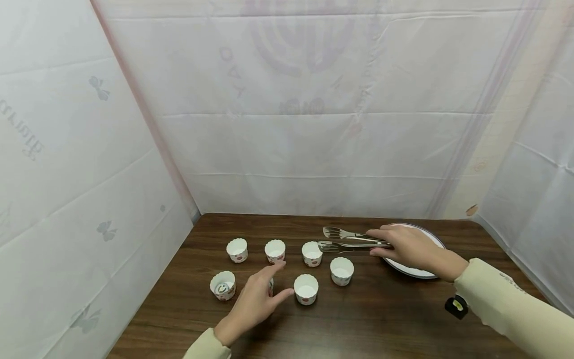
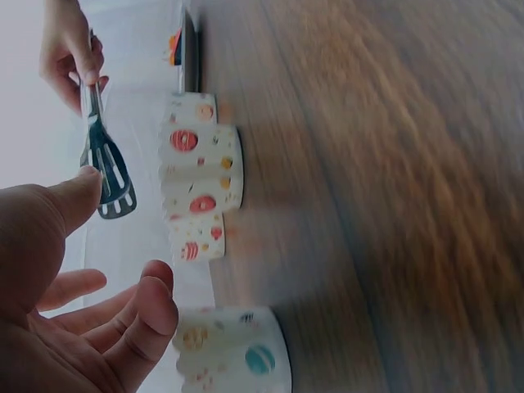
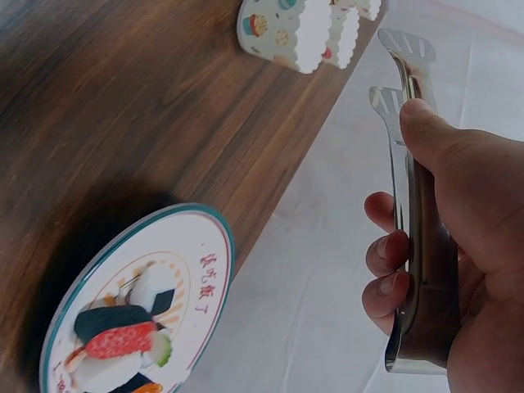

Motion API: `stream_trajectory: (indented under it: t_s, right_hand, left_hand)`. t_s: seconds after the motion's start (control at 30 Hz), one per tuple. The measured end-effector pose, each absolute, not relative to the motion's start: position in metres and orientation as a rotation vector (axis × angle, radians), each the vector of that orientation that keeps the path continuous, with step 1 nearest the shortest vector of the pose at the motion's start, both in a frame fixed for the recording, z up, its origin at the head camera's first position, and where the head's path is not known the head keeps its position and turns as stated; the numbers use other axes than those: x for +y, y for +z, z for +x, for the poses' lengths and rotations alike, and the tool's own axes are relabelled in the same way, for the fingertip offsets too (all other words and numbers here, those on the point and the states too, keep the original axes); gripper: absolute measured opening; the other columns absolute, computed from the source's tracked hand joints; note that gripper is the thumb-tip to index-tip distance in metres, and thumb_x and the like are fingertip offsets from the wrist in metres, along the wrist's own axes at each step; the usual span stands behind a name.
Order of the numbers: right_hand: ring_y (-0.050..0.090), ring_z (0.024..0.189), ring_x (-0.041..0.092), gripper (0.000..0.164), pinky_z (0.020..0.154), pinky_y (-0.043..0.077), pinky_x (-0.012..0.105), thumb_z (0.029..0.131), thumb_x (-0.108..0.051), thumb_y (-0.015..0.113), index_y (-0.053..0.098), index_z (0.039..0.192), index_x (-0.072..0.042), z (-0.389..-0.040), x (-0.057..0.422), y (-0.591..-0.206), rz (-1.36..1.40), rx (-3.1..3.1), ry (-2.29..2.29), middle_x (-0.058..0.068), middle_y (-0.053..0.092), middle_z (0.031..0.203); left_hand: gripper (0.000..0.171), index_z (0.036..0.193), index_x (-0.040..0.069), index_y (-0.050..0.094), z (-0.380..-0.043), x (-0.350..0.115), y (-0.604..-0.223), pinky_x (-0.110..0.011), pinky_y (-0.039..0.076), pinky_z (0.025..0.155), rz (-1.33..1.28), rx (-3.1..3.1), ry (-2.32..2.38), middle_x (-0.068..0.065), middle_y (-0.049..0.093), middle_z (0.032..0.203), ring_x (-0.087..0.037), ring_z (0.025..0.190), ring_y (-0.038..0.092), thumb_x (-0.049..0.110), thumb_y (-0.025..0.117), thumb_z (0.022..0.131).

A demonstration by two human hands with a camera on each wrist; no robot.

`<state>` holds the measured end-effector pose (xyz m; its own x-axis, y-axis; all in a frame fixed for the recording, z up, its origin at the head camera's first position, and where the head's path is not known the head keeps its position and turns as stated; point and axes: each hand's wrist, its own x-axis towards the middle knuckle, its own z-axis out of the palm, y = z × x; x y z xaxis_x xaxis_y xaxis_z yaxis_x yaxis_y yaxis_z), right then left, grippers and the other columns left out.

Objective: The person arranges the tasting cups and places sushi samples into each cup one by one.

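My right hand (image 1: 410,247) grips metal tongs (image 3: 426,270), whose slotted tips are spread apart above the table near the paper cups. Below that hand, a white plate (image 3: 201,327) with a green rim carries several sushi pieces (image 3: 119,340). My left hand (image 1: 255,296) hovers among the cups, thumb and fingers spread, holding nothing. It partly hides one cup (image 1: 271,287). To its right stands a white scalloped cup (image 1: 306,290); to its left, another cup (image 1: 223,286) has a small round item inside.
More printed paper cups stand farther back: a left one (image 1: 237,251), a middle one (image 1: 275,249) and one (image 1: 312,254) beside the tong tips. Another cup (image 1: 342,271) is toward the plate. White printed sheets (image 1: 314,124) enclose the dark wooden table (image 1: 358,329).
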<state>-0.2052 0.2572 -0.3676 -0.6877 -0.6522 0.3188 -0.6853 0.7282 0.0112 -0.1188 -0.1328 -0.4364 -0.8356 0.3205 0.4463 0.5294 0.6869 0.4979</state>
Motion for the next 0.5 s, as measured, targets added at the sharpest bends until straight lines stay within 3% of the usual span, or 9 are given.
stream_trajectory:
  t_s: [0.2,0.27,0.37,0.5]
  right_hand:
    - [0.071,0.103,0.020,0.047,0.082,0.058,0.043,0.094,-0.043,0.074,0.070,0.131,-0.013,-0.203,0.268,-0.370,0.996,-2.633,0.191,0.002,0.072,0.120]
    - [0.071,0.101,0.022,0.046,0.076,0.058,0.042,0.095,-0.041,0.074,0.070,0.130,-0.012,-0.201,0.271,-0.370,0.990,-2.632,0.203,0.003,0.072,0.120]
    - [0.072,0.093,0.020,0.046,0.063,0.054,0.034,0.094,-0.041,0.075,0.070,0.131,-0.012,-0.198,0.276,-0.371,0.966,-2.644,0.213,0.005,0.073,0.119]
    - [0.065,0.077,0.010,0.047,0.049,0.041,0.024,0.095,-0.040,0.075,0.069,0.133,-0.013,-0.195,0.283,-0.371,0.927,-2.691,0.215,0.004,0.072,0.114]
  left_hand:
    - [0.059,0.138,-0.001,0.060,-0.120,-0.121,-0.440,-0.024,0.049,0.066,-0.718,-2.611,-0.892,-0.015,0.069,0.124,0.003,0.058,0.046,0.027,0.082,0.090]
    - [0.060,0.138,-0.001,0.060,-0.120,-0.117,-0.441,-0.029,0.053,0.072,-0.726,-2.623,-0.882,-0.016,0.069,0.126,-0.003,0.065,0.053,0.028,0.082,0.091]
    - [0.059,0.138,-0.001,0.060,-0.119,-0.113,-0.443,-0.038,0.056,0.086,-0.726,-2.644,-0.863,-0.017,0.067,0.131,-0.016,0.089,0.068,0.028,0.081,0.091]
    - [0.058,0.137,-0.002,0.060,-0.118,-0.108,-0.444,-0.045,0.054,0.096,-0.715,-2.673,-0.836,-0.017,0.067,0.131,-0.028,0.119,0.066,0.027,0.081,0.091]
